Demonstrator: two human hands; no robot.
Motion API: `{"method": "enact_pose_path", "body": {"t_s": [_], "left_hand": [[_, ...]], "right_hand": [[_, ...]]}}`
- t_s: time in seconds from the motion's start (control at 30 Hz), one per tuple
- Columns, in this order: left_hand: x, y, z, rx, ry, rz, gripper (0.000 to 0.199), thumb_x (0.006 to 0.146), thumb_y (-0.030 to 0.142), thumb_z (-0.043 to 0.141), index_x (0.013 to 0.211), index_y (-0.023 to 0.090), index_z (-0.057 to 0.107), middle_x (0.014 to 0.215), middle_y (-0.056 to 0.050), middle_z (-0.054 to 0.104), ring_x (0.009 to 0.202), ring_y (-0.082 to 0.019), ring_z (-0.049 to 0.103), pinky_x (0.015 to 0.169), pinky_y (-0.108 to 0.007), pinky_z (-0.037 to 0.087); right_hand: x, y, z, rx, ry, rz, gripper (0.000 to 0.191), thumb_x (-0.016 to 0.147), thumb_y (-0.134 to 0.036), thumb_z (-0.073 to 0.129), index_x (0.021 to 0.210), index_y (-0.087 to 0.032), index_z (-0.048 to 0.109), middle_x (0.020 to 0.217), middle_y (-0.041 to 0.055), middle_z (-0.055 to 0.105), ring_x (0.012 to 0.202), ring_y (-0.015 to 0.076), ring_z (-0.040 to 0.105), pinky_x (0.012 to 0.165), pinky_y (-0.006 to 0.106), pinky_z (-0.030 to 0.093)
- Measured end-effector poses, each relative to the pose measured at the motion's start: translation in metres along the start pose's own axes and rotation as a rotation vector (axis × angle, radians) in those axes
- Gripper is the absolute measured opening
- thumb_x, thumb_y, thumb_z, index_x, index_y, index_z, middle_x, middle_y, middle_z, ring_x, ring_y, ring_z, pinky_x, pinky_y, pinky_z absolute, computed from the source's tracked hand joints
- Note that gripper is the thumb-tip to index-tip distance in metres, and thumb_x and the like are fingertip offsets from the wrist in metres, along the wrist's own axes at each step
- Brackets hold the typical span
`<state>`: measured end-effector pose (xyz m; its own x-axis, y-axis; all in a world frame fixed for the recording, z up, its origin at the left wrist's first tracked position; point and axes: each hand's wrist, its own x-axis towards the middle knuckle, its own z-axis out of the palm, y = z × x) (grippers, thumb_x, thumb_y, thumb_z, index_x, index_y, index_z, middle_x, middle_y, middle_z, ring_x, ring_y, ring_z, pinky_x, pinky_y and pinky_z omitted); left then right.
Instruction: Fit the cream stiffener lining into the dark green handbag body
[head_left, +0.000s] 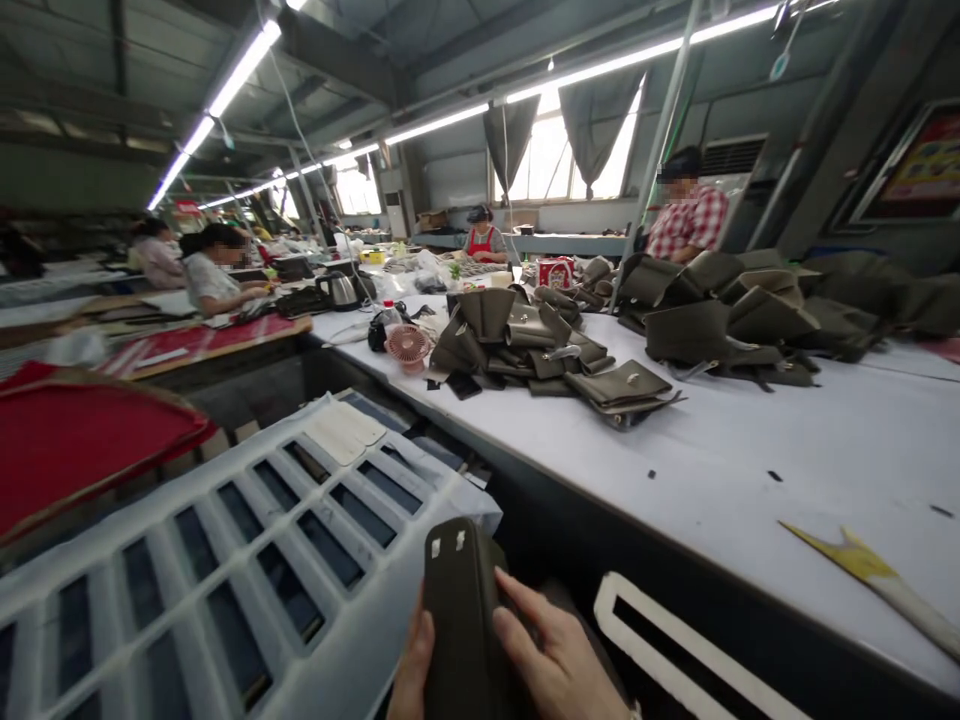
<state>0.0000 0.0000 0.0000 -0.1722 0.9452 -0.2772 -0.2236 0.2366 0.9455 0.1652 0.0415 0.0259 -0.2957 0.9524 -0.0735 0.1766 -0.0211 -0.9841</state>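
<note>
Two bare hands hold one dark olive bag piece (pixel 459 630), located at the lower centre, in front of the surface (pixel 720 450). Left hand (pixel 412 655): fingers grasping the piece's left edge. Right hand (pixel 551 645): fingers grasping its right side. Two bright metal fittings (pixel 448 545) show near its top end.

Container, left of the hands: one white slotted tray (pixel 315 505), openings in two rows, at least six visible per row. Dark material lies within the openings; its type cannot be determined. One pale flat panel (pixel 345 430) rests at the tray's far end.

Right of the right hand: one off-white frame (pixel 694 660) with a long slot.

On the surface: two heaps of olive bag pieces, a nearer heap (pixel 525 340) and a right-hand heap (pixel 720 310), individual count indeterminate; one pink fan (pixel 407 345); one red-capped bottle (pixel 390 316), contents indistinct; one metal kettle (pixel 341 290), interior hidden; one red patterned container (pixel 555 272), contents hidden; one yellow-ended tool (pixel 874 570); three small black scraps (pixel 774 476), well apart.
</note>
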Motion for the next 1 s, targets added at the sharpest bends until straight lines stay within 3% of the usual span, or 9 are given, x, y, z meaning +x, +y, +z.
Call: {"method": "enact_pose_path", "body": {"t_s": [0.07,0.2,0.33,0.43,0.57,0.77,0.87,0.93,1.0], "left_hand": [[0.008,-0.004,-0.005,-0.028,0.032,0.014,0.058,0.088,0.065,0.051,0.127,0.024,0.06,0.125,-0.01,0.063,0.126,-0.032,0.052,0.109,-0.051,0.043],[0.018,-0.006,-0.017,0.098,0.145,0.175,0.059,0.08,0.066,0.063,0.123,0.025,0.066,0.139,-0.004,0.054,0.136,-0.03,0.041,0.118,-0.04,0.032],[0.015,0.004,-0.014,0.168,0.196,0.233,0.05,0.078,0.062,0.067,0.111,0.024,0.073,0.128,-0.005,0.056,0.119,-0.026,0.055,0.097,-0.027,0.048],[0.005,0.018,-0.002,0.127,0.224,0.286,0.043,0.079,0.056,0.068,0.106,0.024,0.075,0.117,-0.004,0.059,0.106,-0.023,0.06,0.088,-0.022,0.05],[-0.002,0.024,0.01,0.149,0.191,0.327,0.038,0.082,0.052,0.067,0.103,0.022,0.076,0.113,-0.005,0.061,0.103,-0.023,0.06,0.09,-0.023,0.049],[0.007,0.007,0.012,0.154,0.147,0.277,0.044,0.084,0.055,0.064,0.109,0.021,0.072,0.114,-0.008,0.062,0.106,-0.027,0.06,0.088,-0.03,0.051],[0.022,0.015,0.011,0.206,0.123,0.349,0.05,0.089,0.057,0.056,0.126,0.025,0.063,0.135,-0.007,0.054,0.126,-0.027,0.049,0.107,-0.034,0.041],[0.032,0.026,0.011,0.236,0.056,0.397,0.05,0.094,0.057,0.047,0.132,0.028,0.058,0.146,-0.004,0.047,0.137,-0.025,0.039,0.116,-0.034,0.03],[0.039,0.038,0.011,0.207,-0.09,0.347,0.049,0.097,0.057,0.037,0.13,0.026,0.058,0.14,-0.005,0.053,0.128,-0.025,0.049,0.111,-0.035,0.037]], "right_hand": [[-0.006,-0.001,0.009,-0.07,0.044,-0.08,0.059,0.092,-0.051,0.053,0.142,-0.018,0.051,0.139,0.0136,0.056,0.13,0.0296,0.053,0.109,0.044,0.044],[-0.003,0.006,0.029,-0.178,0.115,-0.171,0.062,0.095,-0.044,0.049,0.146,-0.01,0.042,0.137,0.017,0.058,0.123,0.0263,0.059,0.1,0.032,0.051],[0.0,-0.003,0.043,-0.143,0.253,-0.175,0.053,0.097,-0.05,0.041,0.131,-0.012,0.056,0.106,0.015,0.073,0.09,0.0244,0.073,0.078,0.027,0.056],[-0.001,-0.016,0.048,-0.107,0.349,-0.137,0.047,0.097,-0.055,0.038,0.108,-0.018,0.064,0.079,0.0087,0.073,0.067,0.0222,0.07,0.059,0.026,0.049],[-0.004,-0.019,0.048,-0.104,0.37,-0.124,0.044,0.097,-0.057,0.037,0.084,-0.022,0.06,0.067,0.0039,0.065,0.058,0.0178,0.062,0.052,0.025,0.04],[-0.007,-0.001,0.04,-0.01,0.366,-0.083,0.047,0.096,-0.06,0.039,0.079,-0.021,0.059,0.067,0.0037,0.063,0.058,0.0164,0.057,0.054,0.024,0.042],[-0.011,0.003,0.038,0.02,0.342,-0.062,0.048,0.094,-0.061,0.041,0.077,-0.019,0.058,0.064,0.0024,0.06,0.056,0.0154,0.055,0.052,0.024,0.041],[-0.013,0.004,0.036,0.015,0.305,-0.055,0.048,0.094,-0.061,0.042,0.077,-0.019,0.059,0.063,0.002,0.059,0.055,0.0149,0.056,0.051,0.023,0.041],[-0.014,0.005,0.031,0.01,0.247,-0.045,0.048,0.094,-0.06,0.043,0.086,-0.018,0.063,0.067,0.0037,0.064,0.059,0.0163,0.061,0.053,0.022,0.044]]}}
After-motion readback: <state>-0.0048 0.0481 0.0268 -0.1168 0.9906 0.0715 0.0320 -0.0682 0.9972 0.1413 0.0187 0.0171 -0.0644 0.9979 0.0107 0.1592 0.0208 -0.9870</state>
